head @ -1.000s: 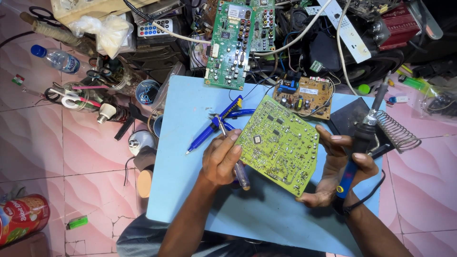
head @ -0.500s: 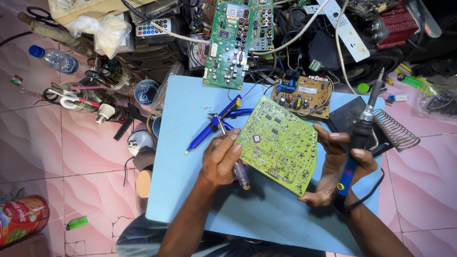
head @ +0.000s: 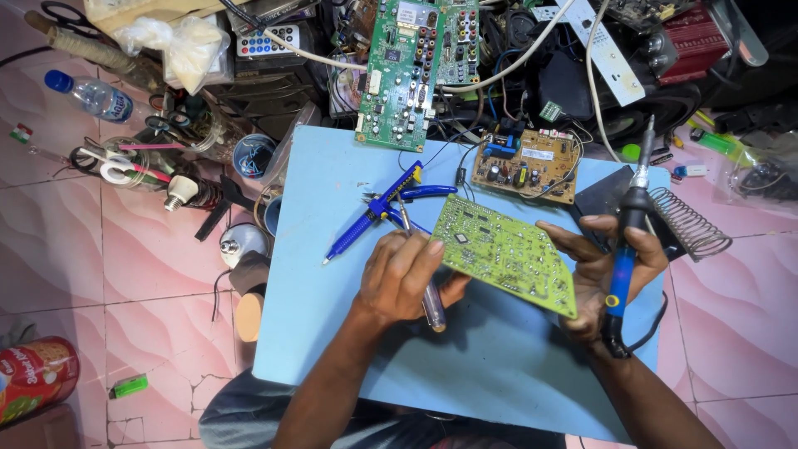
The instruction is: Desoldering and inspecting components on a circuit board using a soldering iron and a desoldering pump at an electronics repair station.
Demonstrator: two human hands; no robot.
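The green board [head: 505, 251] lies tilted over the middle of the blue table [head: 332, 324], solder side up, held between both hands. The left hand [head: 407, 274] grips its near-left edge, fingers curled together, and also clasps a clear-handled tool [head: 432, 301] whose butt sticks out below the palm; the tool's tip cannot be made out. The right hand [head: 603, 270] props the board's right edge with spread fingertips while its palm and thumb close around the blue-handled iron [head: 625, 241], which points up and away from the board, its tip near the coil stand [head: 686, 223].

Just beyond the board on the table lie a blue solder sucker [head: 366, 220] and blue-handled pliers [head: 416, 193], crossing each other. Farther back, a brown board [head: 525, 165] rests at the table's far edge, and a long green board [head: 401, 71] sits among the wires behind it. On the pink floor to the left stand a bottle [head: 93, 96] and a red can [head: 33, 378].
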